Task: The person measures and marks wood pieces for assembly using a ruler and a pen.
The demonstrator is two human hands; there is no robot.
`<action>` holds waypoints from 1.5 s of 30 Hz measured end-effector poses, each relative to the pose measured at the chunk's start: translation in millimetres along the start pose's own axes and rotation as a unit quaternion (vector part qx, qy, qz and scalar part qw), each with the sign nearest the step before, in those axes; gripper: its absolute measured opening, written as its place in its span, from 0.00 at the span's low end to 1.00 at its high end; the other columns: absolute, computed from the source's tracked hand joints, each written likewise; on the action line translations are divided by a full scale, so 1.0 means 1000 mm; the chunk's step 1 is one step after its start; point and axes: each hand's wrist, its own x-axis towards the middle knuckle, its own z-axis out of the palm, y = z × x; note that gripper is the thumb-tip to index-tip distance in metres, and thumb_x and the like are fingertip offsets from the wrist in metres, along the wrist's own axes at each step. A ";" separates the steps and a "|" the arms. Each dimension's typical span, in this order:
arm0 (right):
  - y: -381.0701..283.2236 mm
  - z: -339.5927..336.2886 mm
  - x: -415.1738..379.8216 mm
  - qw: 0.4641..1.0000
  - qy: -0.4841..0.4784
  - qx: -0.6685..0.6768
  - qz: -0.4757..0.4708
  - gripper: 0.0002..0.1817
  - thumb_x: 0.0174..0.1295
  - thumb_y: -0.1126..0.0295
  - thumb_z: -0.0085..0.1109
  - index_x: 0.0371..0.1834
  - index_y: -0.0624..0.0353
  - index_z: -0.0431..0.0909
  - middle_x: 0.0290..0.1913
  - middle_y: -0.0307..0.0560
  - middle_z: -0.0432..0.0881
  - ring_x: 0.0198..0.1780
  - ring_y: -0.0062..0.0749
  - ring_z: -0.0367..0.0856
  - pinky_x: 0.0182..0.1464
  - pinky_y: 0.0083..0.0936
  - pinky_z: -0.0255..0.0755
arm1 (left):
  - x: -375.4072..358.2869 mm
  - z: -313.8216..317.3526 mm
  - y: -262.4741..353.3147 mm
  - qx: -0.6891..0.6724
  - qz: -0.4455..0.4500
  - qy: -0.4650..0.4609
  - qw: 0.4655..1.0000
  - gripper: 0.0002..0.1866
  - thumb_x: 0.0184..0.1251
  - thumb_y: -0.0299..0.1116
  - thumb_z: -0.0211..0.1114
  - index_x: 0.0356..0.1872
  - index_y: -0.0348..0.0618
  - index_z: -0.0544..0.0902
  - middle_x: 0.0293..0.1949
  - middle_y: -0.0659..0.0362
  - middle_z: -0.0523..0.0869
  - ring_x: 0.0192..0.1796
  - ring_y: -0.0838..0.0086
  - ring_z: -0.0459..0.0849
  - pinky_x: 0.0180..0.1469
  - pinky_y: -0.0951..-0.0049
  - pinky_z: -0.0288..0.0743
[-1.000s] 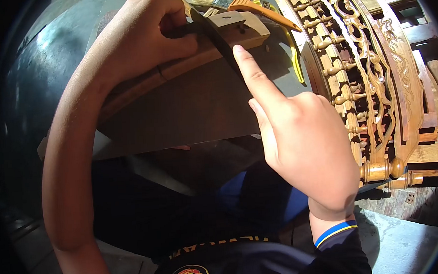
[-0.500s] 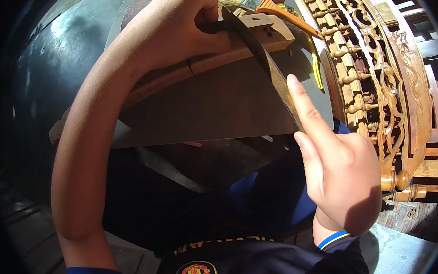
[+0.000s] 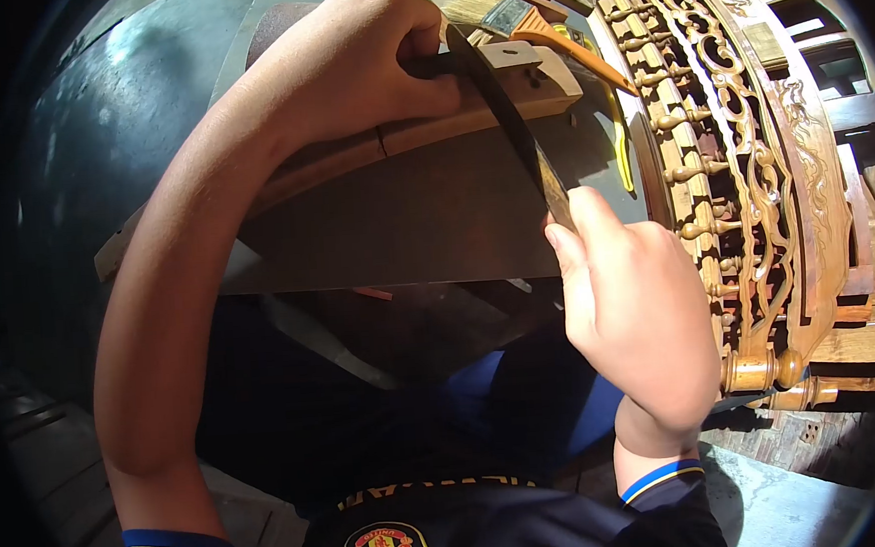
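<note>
My right hand (image 3: 640,311) is closed around the near end of a long, dark, tapered file (image 3: 513,118). The file slants up and away, its far part crossing a flat metal piece (image 3: 514,56). My left hand (image 3: 384,61) is closed on that metal piece, thumb and fingers pinching it over a long wooden bar (image 3: 350,158). The bar lies slantwise on a grey board (image 3: 375,237), its right end showing small dark holes. My left forearm hides part of the bar. Whether the file touches the metal is hard to tell.
Beyond the bar lies a brush (image 3: 512,13) with an orange handle. Nearby is a yellow curved handle (image 3: 622,152). Carved wooden panels with turned spindles (image 3: 698,117) stand along the right. A rounded dark abrasive-looking piece (image 3: 272,31) sits behind my left wrist.
My right hand has moved left and slightly inward with the file, its forefinger now curled instead of stretched along it. My left hand stays at the metal piece on the bar.
</note>
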 end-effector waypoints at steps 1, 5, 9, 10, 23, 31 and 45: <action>0.005 0.005 0.009 1.000 0.009 0.008 -0.009 0.07 0.77 0.71 0.59 0.42 0.63 0.76 0.20 0.65 0.77 0.27 0.67 0.80 0.31 0.57 0.69 | 0.000 0.002 0.000 -0.018 0.001 0.005 1.000 0.15 0.54 0.37 0.78 0.34 0.35 0.86 0.32 0.49 0.89 0.36 0.59 0.88 0.43 0.60 0.80; -0.002 -0.014 -0.014 0.999 -0.044 -0.011 0.014 0.07 0.76 0.70 0.60 0.42 0.62 0.76 0.23 0.63 0.80 0.30 0.66 0.83 0.32 0.55 0.72 | -0.001 0.000 0.004 -0.003 -0.009 0.017 1.000 0.15 0.53 0.37 0.78 0.33 0.35 0.86 0.31 0.49 0.88 0.36 0.59 0.88 0.41 0.59 0.79; 0.004 -0.016 -0.023 0.999 -0.043 -0.005 0.007 0.07 0.76 0.70 0.61 0.43 0.61 0.75 0.22 0.62 0.81 0.29 0.66 0.84 0.32 0.56 0.73 | -0.002 0.000 0.003 0.002 -0.008 0.018 1.000 0.16 0.53 0.38 0.79 0.32 0.35 0.86 0.30 0.49 0.87 0.34 0.59 0.87 0.40 0.59 0.78; 0.000 -0.017 -0.021 0.999 -0.046 -0.029 0.001 0.07 0.76 0.69 0.60 0.42 0.61 0.75 0.22 0.62 0.80 0.29 0.67 0.83 0.32 0.56 0.73 | 0.000 0.001 0.002 0.002 0.009 0.021 1.000 0.16 0.52 0.38 0.79 0.31 0.35 0.85 0.29 0.49 0.87 0.34 0.59 0.86 0.40 0.59 0.78; -0.004 -0.008 -0.051 0.990 0.061 0.099 0.076 0.29 0.76 0.81 0.50 0.81 0.63 0.73 0.22 0.44 0.70 0.23 0.30 0.66 0.33 0.34 0.64 | 0.004 0.004 -0.009 -0.022 0.045 -0.011 0.999 0.21 0.49 0.44 0.79 0.29 0.32 0.89 0.29 0.42 0.89 0.35 0.50 0.90 0.42 0.56 0.84; -0.001 0.048 -0.061 0.975 0.179 0.129 0.019 0.29 0.75 0.85 0.50 0.79 0.62 0.75 0.23 0.45 0.72 0.24 0.31 0.68 0.31 0.33 0.64 | 0.004 0.009 -0.010 -0.012 0.059 0.008 0.998 0.23 0.49 0.46 0.80 0.27 0.30 0.89 0.25 0.42 0.88 0.31 0.49 0.90 0.40 0.54 0.84; 0.007 0.034 -0.070 0.966 0.191 0.162 0.070 0.15 0.75 0.78 0.63 0.62 0.69 0.83 0.23 0.46 0.77 0.22 0.25 0.72 0.28 0.27 0.66 | 0.004 0.006 -0.009 -0.022 0.045 0.006 0.999 0.22 0.47 0.45 0.81 0.28 0.31 0.89 0.25 0.43 0.88 0.31 0.49 0.89 0.39 0.54 0.84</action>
